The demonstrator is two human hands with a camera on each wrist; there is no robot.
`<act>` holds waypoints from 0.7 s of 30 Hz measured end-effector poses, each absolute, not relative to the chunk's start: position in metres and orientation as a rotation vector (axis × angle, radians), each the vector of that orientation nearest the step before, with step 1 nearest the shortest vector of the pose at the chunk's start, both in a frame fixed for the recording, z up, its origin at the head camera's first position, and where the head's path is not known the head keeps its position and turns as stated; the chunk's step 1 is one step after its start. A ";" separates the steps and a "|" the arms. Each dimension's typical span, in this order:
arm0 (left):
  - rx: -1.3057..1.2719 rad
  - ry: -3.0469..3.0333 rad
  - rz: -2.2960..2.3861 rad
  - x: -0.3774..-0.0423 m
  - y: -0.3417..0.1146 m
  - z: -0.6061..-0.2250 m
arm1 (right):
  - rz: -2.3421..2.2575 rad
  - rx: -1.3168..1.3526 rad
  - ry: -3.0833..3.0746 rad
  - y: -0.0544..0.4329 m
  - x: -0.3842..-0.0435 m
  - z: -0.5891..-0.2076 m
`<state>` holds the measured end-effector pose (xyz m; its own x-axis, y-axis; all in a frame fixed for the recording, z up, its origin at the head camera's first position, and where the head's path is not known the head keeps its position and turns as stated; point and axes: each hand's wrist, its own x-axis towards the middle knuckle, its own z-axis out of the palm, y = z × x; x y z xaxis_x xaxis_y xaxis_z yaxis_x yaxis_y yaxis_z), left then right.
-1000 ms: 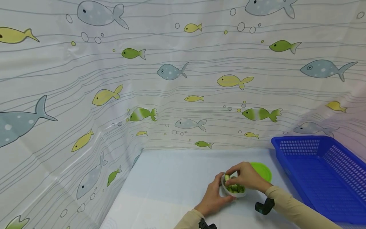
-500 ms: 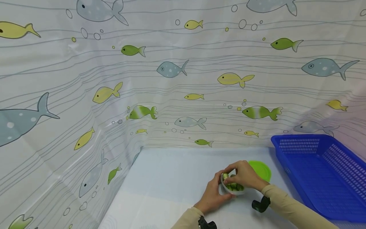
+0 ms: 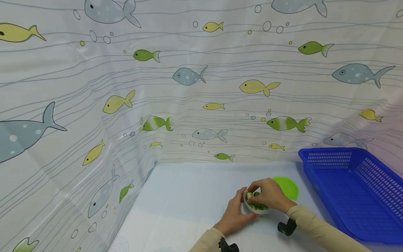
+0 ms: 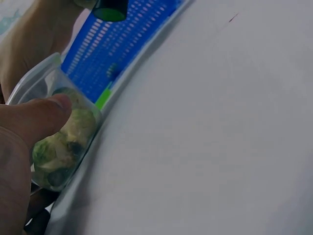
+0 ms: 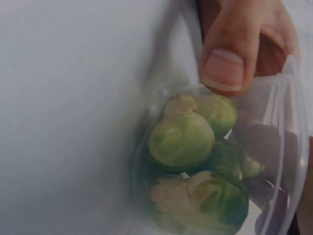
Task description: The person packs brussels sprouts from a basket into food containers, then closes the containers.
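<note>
A small clear plastic container (image 3: 263, 211) holds several green Brussels sprouts (image 5: 182, 140), seen through its wall in both wrist views. My left hand (image 3: 234, 216) grips the container from the left, its thumb (image 4: 46, 115) pressed against the near side. Over the opening, my right hand (image 3: 270, 193) pinches a Brussels sprout (image 3: 249, 195) between thumb and fingers near the left rim. Part of the container's inside lies hidden under the right hand. Behind that hand, a round bright green lid (image 3: 288, 187) lies flat on the table.
A large blue perforated plastic basket (image 3: 349, 196) stands along the right side of the white table (image 3: 185, 196). A fish-patterned curtain (image 3: 201, 94) hangs behind and to the left. Dark wrist cameras (image 3: 287, 227) sit on both sleeves.
The head view has tipped slightly downward. My right hand has shifted a little at the container with the sprout between its fingers; my left hand keeps the same hold.
</note>
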<state>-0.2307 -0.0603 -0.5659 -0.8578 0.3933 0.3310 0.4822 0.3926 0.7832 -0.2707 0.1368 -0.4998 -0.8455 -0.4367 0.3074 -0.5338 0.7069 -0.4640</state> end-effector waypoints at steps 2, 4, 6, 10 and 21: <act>-0.798 -2.546 -1.475 -0.231 -0.060 -0.565 | 0.778 0.785 -2.721 0.136 -0.270 -0.501; -0.787 -2.561 -1.476 -0.230 -0.060 -0.565 | 0.743 0.783 -2.703 0.136 -0.269 -0.502; -0.780 -2.574 -1.473 -0.230 -0.060 -0.565 | 0.721 0.784 -2.682 0.136 -0.268 -0.504; -0.772 -2.590 -1.461 -0.230 -0.061 -0.566 | 0.697 0.772 -2.652 0.135 -0.268 -0.505; -0.806 -2.568 -1.425 -0.232 -0.061 -0.566 | 0.738 0.771 -2.634 0.136 -0.269 -0.505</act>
<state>-0.2316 -0.0613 -0.5664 -0.8556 0.4004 0.3281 0.4902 0.4233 0.7619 -0.2689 0.1357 -0.5054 -0.8114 -0.4152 0.4113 -0.5684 0.7243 -0.3903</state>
